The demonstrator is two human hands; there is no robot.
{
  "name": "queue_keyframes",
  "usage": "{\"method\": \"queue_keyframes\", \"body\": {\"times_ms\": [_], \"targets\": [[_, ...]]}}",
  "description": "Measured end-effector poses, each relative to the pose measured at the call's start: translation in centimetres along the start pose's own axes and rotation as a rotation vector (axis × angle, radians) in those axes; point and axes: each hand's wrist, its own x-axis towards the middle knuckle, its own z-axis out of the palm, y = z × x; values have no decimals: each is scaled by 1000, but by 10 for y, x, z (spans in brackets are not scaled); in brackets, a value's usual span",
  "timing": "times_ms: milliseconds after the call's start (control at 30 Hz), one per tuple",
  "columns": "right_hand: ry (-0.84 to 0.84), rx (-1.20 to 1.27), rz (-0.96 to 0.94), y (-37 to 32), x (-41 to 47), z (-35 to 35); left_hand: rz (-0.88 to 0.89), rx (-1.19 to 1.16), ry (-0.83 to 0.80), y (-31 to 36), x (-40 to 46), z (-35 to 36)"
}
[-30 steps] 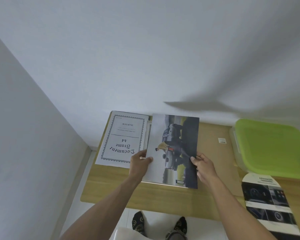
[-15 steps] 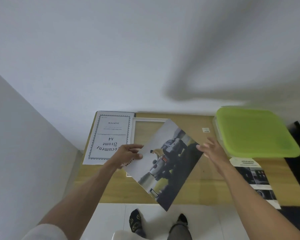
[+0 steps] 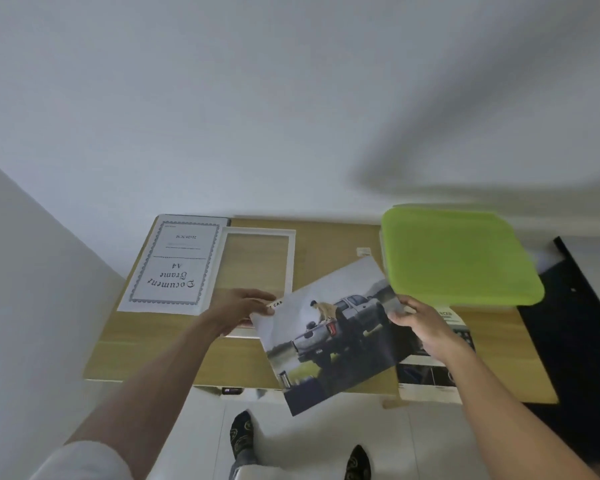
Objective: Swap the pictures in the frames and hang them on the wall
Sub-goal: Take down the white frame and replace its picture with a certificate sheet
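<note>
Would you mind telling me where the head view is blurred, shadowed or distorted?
Head view: wide-angle bending curves the table edge; a broad soft shadow crosses the wall; the green lid looks motion-smeared; the truck picture stays readable.

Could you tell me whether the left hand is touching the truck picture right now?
Touching. The head view shows the left hand pinching the left corner of the truck picture, thumb lying over its edge.

Two hands – left, right, one truck picture, one white frame, one certificate sheet, one green-lidded box, one brochure
</note>
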Motion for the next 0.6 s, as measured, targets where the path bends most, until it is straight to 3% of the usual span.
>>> {"method": "queue_keyframes", "body": {"times_ms": [267,433,600], "targets": [[33,114,96,77,-16,-97,-7,-320,236,-17,9,140],[70,88,140,102,-32,-151,39,-206,295,-6,25,212],[204,89,165,124,-26,-194,80,-122,247,17,44,265]]}}
